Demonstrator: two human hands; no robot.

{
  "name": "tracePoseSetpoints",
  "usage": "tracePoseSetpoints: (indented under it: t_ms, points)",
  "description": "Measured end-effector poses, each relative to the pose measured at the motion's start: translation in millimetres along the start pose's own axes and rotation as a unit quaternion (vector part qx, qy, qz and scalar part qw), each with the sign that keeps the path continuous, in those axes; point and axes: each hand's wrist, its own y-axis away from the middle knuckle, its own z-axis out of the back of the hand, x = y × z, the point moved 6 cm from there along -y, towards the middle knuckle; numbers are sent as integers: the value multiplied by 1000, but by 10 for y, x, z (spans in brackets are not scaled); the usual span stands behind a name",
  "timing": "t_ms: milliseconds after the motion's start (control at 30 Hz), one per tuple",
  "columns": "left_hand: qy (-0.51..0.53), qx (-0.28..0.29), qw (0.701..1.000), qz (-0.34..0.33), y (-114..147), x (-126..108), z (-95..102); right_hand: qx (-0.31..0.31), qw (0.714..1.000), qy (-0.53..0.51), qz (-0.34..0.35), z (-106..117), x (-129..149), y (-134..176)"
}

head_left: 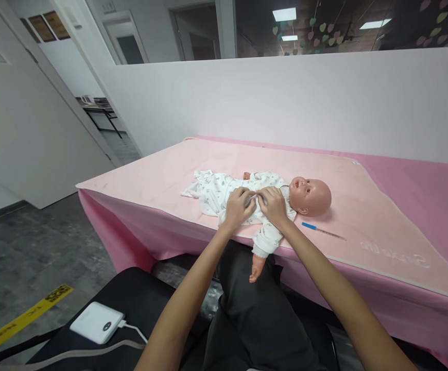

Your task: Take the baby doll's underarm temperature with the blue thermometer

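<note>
A baby doll (309,197) lies on its back with its head to the right. It wears a white printed baby outfit (214,190). Over the doll's chest, my left hand (240,207) and my right hand (272,205) nearly meet, fingertips pinching the front of the outfit. What exactly lies between the fingertips is too small to make out. The doll's near arm (258,268) hangs over the table edge below my right wrist. Close to the doll's head rests a thin glass thermometer (324,232) with a blue end.
A peach mat (363,206) covers much of the table, over a pink cloth (420,190). Behind it stands a white wall (286,103) with a window above. A white power bank (97,322) with a cable lies on a black surface at lower left.
</note>
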Motion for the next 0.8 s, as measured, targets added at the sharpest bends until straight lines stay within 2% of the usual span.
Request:
tracePoseSetpoints:
  t_ms: [300, 500, 800]
  points:
    - [-1, 25, 1000, 1, 0, 22, -43, 8, 1000, 7, 5, -6, -2, 11]
    - [-7, 20, 1000, 7, 3, 14, -39, 4, 1000, -2, -3, -14, -13, 12]
    - [47, 12, 998, 42, -16, 40, 5, 6, 1000, -6, -2, -16, -6, 13]
